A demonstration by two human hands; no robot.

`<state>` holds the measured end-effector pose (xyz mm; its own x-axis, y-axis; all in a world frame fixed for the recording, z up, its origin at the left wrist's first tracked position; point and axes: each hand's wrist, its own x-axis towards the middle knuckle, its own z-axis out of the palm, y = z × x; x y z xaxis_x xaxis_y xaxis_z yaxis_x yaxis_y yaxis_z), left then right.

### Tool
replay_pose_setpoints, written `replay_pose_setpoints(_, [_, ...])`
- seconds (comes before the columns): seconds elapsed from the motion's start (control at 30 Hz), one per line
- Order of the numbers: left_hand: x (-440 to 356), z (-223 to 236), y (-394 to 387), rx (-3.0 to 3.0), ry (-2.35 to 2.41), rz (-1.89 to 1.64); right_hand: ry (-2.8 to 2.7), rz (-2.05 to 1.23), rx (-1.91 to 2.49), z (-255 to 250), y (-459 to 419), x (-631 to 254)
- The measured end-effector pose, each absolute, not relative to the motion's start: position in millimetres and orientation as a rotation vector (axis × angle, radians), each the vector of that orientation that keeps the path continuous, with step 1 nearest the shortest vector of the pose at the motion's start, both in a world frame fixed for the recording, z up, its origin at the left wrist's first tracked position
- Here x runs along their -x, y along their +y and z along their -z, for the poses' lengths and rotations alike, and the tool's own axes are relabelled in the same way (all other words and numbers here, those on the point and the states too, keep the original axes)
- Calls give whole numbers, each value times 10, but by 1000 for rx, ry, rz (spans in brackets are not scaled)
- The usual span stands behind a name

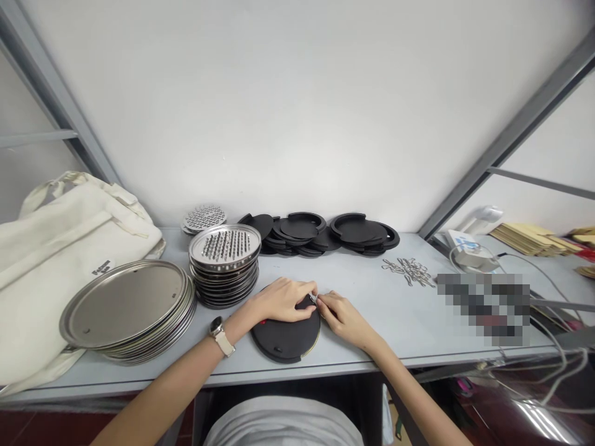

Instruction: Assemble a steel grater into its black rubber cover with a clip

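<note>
A round black disc lies flat on the grey table just in front of me. My left hand, with a watch on its wrist, rests on the disc's far edge with the fingers curled down. My right hand is beside it at the disc's right rim, its fingertips pinched on a small metal piece where the two hands meet. A thin yellowish line runs along the disc's right edge.
Left of the disc stand a stack of perforated metal discs and a stack of steel plates. Black rings and discs lie at the back, metal clips to the right, a cream bag far left, cables and envelopes far right.
</note>
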<state>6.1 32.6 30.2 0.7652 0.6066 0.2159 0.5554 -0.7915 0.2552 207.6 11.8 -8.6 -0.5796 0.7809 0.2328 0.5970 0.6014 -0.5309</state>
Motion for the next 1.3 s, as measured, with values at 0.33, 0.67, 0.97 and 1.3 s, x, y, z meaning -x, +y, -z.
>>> replay_pose_setpoints(0.33, [-78, -305, 308, -2776, 983, -377, -2367, -576, 1113, 54, 115, -2076])
replay_pose_setpoints(0.67, [-70, -267, 346, -2765, 1213, -387, -2309, -574, 1154, 85, 73, -2089])
replay_pose_setpoints(0.97, [-50, -267, 309, -2849, 1037, -410, -2239, -565, 1212, 68, 68, -2105])
replay_pose_setpoints(1.3, [-66, -255, 287, -2934, 895, -410, -2360, -518, 1133, 92, 102, -2080])
